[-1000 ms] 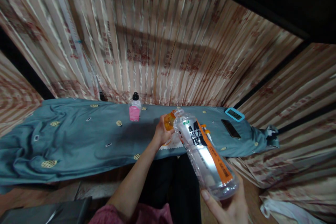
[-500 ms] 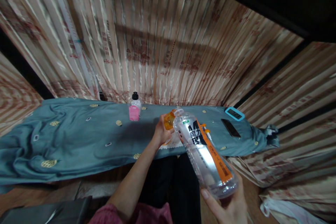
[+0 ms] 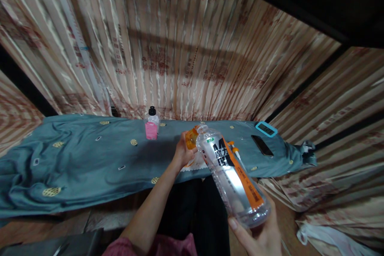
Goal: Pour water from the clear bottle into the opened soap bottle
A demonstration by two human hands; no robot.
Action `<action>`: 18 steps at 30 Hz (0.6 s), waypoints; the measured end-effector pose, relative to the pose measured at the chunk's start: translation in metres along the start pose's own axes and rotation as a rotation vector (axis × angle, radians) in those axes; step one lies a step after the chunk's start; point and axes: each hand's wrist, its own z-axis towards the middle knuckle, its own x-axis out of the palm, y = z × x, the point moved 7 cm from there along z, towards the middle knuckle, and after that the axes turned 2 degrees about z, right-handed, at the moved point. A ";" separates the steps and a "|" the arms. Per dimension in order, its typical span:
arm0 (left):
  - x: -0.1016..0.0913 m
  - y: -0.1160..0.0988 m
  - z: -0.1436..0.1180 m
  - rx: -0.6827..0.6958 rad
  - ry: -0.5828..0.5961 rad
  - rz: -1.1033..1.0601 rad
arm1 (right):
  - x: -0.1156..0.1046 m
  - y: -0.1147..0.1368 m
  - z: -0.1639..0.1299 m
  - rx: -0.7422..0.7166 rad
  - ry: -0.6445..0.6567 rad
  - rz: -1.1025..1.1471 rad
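My right hand (image 3: pixel 259 234) is closed around the base of a large clear plastic bottle (image 3: pixel 231 180) with a silver and orange label. The bottle is tilted, its neck up and to the left. An orange see-through bottle (image 3: pixel 191 139) is gripped in my left hand (image 3: pixel 182 152), right beside the clear bottle's mouth; whether the two openings touch I cannot tell. Behind the clear bottle, a white and orange pump top (image 3: pixel 235 150) shows in part. Under my left hand lies a white and orange piece (image 3: pixel 195 164), mostly covered.
A pink-labelled bottle with a black cap (image 3: pixel 151 128) stands left of my hands on the blue-green cloth (image 3: pixel 105 160). To the right lie a dark phone (image 3: pixel 262 145) and a blue-framed digital clock (image 3: pixel 266 129). Patterned curtains (image 3: pixel 180 48) hang behind.
The whole view has shifted slightly. My hands and both held bottles keep nearly the same pose, with the clear bottle still tilted against the orange one.
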 end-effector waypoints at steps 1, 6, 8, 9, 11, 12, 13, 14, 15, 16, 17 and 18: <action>0.000 0.001 0.000 0.011 0.000 0.000 | 0.000 -0.001 0.000 -0.003 -0.001 0.002; 0.002 0.003 0.001 0.060 -0.001 -0.012 | -0.002 -0.008 0.000 0.007 0.015 0.020; 0.001 0.002 0.000 0.070 -0.017 -0.023 | -0.002 -0.008 0.000 0.022 0.015 0.034; 0.001 0.002 0.000 0.072 -0.022 -0.032 | -0.002 -0.007 -0.001 0.024 0.008 0.035; 0.001 0.001 -0.001 0.070 -0.016 -0.047 | -0.002 -0.006 -0.002 0.037 -0.005 0.040; 0.001 0.001 -0.001 0.065 -0.006 -0.052 | -0.002 -0.007 -0.002 0.049 -0.004 0.057; 0.001 0.002 -0.001 0.057 0.005 -0.055 | -0.001 -0.008 -0.002 0.064 0.004 0.082; 0.001 0.003 -0.001 0.050 0.015 -0.056 | 0.000 -0.010 -0.002 0.076 0.015 0.106; 0.001 0.004 -0.001 0.044 0.020 -0.058 | 0.001 -0.011 -0.001 0.083 0.026 0.124; 0.001 0.005 -0.001 0.041 0.020 -0.059 | 0.002 -0.013 -0.001 0.084 0.033 0.139; 0.001 0.006 0.000 0.040 0.021 -0.063 | 0.003 -0.014 -0.001 0.083 0.036 0.150; 0.001 0.007 0.000 0.039 0.021 -0.068 | 0.003 -0.015 -0.001 0.080 0.035 0.159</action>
